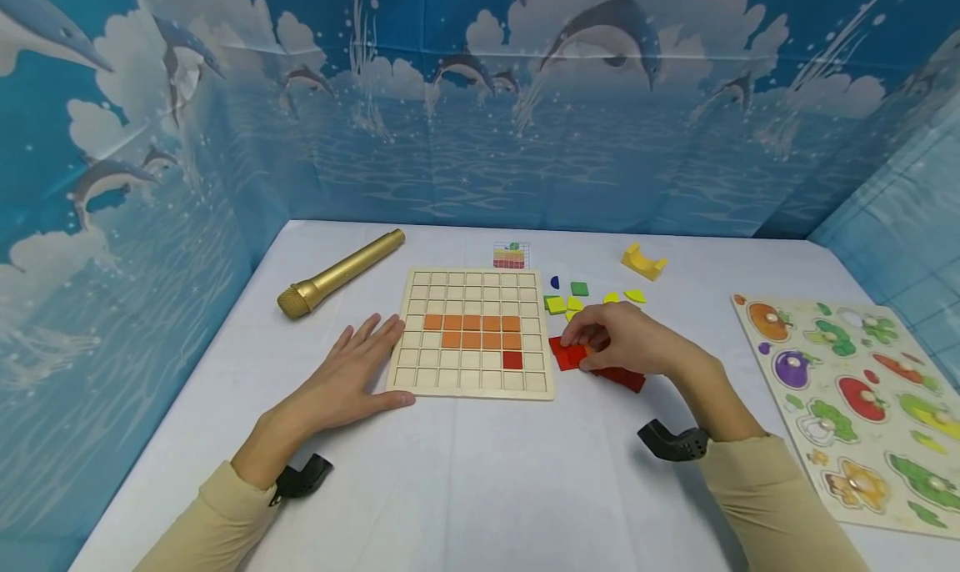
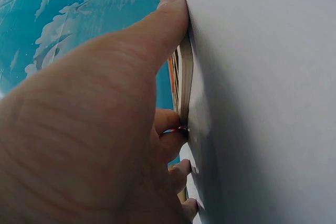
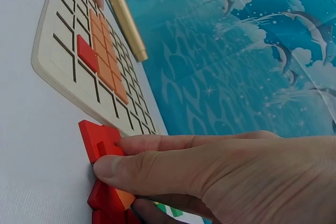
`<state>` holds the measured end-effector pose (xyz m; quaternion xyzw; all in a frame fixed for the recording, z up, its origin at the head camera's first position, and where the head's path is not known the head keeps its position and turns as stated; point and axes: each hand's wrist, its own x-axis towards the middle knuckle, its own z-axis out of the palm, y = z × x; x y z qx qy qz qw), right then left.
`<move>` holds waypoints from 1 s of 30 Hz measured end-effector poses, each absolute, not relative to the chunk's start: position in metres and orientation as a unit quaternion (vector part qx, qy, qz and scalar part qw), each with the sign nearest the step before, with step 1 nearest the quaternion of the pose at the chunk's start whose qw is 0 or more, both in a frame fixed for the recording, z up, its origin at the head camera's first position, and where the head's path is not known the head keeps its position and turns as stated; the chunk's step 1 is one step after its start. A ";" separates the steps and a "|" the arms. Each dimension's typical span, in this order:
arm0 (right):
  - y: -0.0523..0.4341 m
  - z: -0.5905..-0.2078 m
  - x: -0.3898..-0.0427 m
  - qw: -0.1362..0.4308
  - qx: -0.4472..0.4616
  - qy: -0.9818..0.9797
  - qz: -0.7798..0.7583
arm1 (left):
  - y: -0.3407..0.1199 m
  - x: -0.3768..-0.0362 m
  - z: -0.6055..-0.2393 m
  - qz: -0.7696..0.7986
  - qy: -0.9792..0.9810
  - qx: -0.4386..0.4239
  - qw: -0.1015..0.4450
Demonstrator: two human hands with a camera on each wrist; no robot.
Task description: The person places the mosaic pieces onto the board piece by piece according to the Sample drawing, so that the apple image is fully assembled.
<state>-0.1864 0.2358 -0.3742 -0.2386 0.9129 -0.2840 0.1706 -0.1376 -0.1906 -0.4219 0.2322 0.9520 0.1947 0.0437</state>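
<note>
Blue cloth printed with dolphins and clouds hangs around a white table, and its surface looks smooth and matte. On it lies a pale wooden grid board with shallow square cells. Nine orange squares already sit in two rows in the middle, and one red square is in the row below, at the right. I judge the filling is only at an early stage, because most cells are bare wood.

The left hand lies flat on the table with its fingers straight, and they press against the left edge of the board; it grips nothing. The right hand rests just beside the right edge of the board, on a small heap of red tiles. Its thumb and fingers pinch one flat red tile from this heap, and an orange one shows under the palm in the right wrist view.

Behind the hand lie small yellow, green and blue pieces, some square and some rounded. A shiny gold microphone lies to the left, and a colourful peg puzzle with fruit shapes is well apart on the right.
</note>
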 end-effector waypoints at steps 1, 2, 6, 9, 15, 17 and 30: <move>0.236 -0.375 -0.187 0.169 -0.238 0.913 -0.285 | -0.191 -0.138 -0.422 0.195 0.952 0.231 0.044; 0.236 -0.375 -0.187 0.167 -0.237 0.913 -0.287 | -0.191 -0.138 -0.422 0.195 0.952 0.232 0.044; 0.236 -0.376 -0.188 0.158 -0.236 0.914 -0.289 | -0.191 -0.138 -0.423 0.192 0.952 0.233 0.042; 0.236 -0.378 -0.189 0.146 -0.236 0.916 -0.290 | -0.191 -0.138 -0.424 0.190 0.953 0.233 0.043; 0.232 -0.380 -0.188 0.111 -0.227 0.916 -0.310 | -0.191 -0.138 -0.423 0.192 0.952 0.231 0.049; 0.229 -0.381 -0.188 0.097 -0.229 0.914 -0.320 | -0.191 -0.138 -0.423 0.191 0.953 0.230 0.050; 0.176 -0.386 -0.178 0.055 -0.265 0.898 -0.346 | -0.190 -0.138 -0.423 0.190 0.954 0.228 0.053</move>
